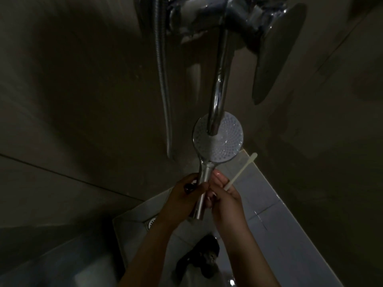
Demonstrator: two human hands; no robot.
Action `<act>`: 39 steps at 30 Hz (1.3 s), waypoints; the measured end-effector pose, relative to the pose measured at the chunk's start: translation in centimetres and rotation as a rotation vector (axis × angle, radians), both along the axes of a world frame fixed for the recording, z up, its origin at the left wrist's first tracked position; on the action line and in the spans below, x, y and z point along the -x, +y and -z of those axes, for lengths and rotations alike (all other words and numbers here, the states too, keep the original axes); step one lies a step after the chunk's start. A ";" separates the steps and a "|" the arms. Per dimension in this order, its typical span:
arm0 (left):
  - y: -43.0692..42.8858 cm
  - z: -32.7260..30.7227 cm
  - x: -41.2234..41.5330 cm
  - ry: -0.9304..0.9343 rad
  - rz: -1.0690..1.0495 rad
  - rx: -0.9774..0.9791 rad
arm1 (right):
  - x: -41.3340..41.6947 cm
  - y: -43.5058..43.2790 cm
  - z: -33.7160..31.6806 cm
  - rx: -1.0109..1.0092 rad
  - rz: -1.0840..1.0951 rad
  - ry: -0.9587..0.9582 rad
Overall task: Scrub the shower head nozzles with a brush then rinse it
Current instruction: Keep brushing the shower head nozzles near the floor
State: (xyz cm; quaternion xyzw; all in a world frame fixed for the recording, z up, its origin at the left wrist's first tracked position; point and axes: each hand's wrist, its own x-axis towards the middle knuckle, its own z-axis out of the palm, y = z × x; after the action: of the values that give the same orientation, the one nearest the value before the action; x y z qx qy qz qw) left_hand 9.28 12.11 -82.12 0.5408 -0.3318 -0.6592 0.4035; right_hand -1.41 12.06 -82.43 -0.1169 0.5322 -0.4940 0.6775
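A round shower head (224, 145) with a white nozzle face points up under the chrome tap spout (219, 83). Water from the spout's mouth splashes on the face. My left hand (187, 195) grips the chrome handle (202, 195) from the left. My right hand (224, 194) touches the handle from the right and holds a thin white brush (241, 171), which sticks up to the right beside the head. The brush is apart from the nozzles.
The chrome mixer body (209, 15) and its lever (275, 52) sit on the dark wall above. The metal shower hose (164, 79) hangs at the left. Below are white floor tiles (267, 206), a round drain (152, 222) and a dark object (203, 255) on the floor.
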 end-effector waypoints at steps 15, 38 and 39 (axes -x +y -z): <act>0.5 0.9 0.7 -0.134 0.124 0.051 | 0.9 1.5 0.8 -0.045 0.067 -0.070; 3.0 1.4 -3.2 -0.088 0.045 -0.038 | -2.9 2.8 2.3 -0.117 0.002 0.031; 2.7 1.3 -3.2 -0.099 0.051 -0.035 | -2.8 2.7 2.5 -0.118 0.003 0.043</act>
State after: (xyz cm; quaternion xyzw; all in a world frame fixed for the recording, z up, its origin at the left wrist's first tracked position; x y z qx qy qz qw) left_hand 12.46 14.85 -83.45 0.5712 -0.3532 -0.6475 0.3602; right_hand 1.41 14.77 -84.92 -0.0867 0.5751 -0.4604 0.6707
